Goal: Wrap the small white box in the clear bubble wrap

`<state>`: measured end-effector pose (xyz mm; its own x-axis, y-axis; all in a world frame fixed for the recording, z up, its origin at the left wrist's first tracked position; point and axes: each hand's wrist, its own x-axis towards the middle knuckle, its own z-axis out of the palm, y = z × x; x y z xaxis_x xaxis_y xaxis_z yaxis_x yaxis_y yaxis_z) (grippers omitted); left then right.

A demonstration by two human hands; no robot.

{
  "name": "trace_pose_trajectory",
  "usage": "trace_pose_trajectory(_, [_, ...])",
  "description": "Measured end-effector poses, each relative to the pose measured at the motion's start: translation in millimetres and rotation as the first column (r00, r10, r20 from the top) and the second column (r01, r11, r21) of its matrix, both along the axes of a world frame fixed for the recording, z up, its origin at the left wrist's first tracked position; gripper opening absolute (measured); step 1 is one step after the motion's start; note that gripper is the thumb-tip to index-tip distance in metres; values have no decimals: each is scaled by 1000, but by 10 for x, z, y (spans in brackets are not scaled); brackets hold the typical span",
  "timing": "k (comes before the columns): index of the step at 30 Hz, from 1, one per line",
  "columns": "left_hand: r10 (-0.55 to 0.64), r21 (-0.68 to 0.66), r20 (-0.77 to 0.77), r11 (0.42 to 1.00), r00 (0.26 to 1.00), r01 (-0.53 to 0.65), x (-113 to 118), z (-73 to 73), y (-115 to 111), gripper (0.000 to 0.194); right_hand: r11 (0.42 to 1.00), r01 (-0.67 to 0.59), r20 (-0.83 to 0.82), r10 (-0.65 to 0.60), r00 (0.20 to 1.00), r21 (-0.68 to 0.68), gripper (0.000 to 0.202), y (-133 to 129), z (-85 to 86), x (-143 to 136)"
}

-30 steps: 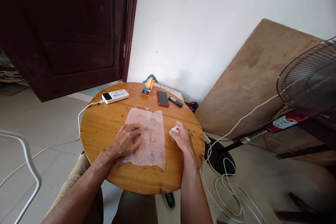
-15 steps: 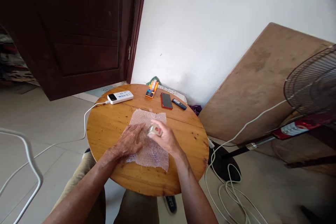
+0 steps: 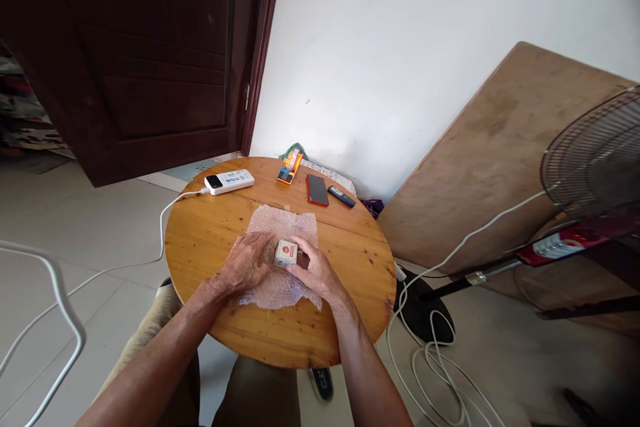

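A small pale cardboard box (image 3: pixel 287 253) with a red round mark lies near the middle of a sheet of bubble wrap (image 3: pixel 283 219). My right hand (image 3: pixel 316 268) has its thumb at the box's near edge and its fingers at the far right edge, gripping it from the right side. Just left of the box, my left hand (image 3: pixel 246 261) rests on the bubble wrap with its fingers stretched out, holding nothing. The wrap is spread on the round wooden table (image 3: pixel 200 240), partly hidden under both hands.
At the table's back are a white power bank (image 3: pixel 230 181) with a cable plugged in, an orange tape dispenser (image 3: pixel 290 168), a red-edged phone (image 3: pixel 317 190) and a dark slim device (image 3: pixel 341 197). A standing fan (image 3: pixel 595 153) and coiled cable (image 3: pixel 435 353) are at right.
The small box has been lowered from a tilted hold in my right hand onto the bubble wrap, slightly leftward, with its marked face up. My left hand stays on the wrap.
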<state>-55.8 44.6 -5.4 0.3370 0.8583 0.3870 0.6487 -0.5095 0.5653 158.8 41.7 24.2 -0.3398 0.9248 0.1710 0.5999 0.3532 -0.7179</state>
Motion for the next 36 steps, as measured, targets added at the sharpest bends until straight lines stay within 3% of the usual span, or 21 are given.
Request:
trace_pose_trajectory(8, [-20, 31, -17, 999, 1000, 20, -1, -47, 10, 62, 999, -2, 9, 1, 1000, 40, 60, 11, -35, -29])
trace_pose_trajectory(15, [-44, 6, -10, 999, 999, 44, -14, 11, -15, 63, 999, -21, 53, 19, 998, 40, 66, -30, 26, -46])
trace_pose_trajectory(18, [-42, 3, -6, 999, 999, 42, -14, 22, -20, 66, 1000, -16, 0, 16, 1000, 12, 61, -38, 31, -44])
trace_pose_trajectory(22, [-39, 0, -5, 999, 999, 39, -12, 32, -21, 60, 996, 79, -105, -75, 992, 30, 46, 2, -38, -30])
trace_pose_trajectory(26, [-32, 4, -3, 999, 999, 32, -10, 32, -18, 59, 982, 189, -158, -184, 970, 12, 48, 53, -126, -10])
trace_pose_trajectory(36, [-25, 12, 71, 1000, 997, 24, -41, -21, 15, 63, 963, 271, -204, -265, 942, 2, 49, 107, -186, 34])
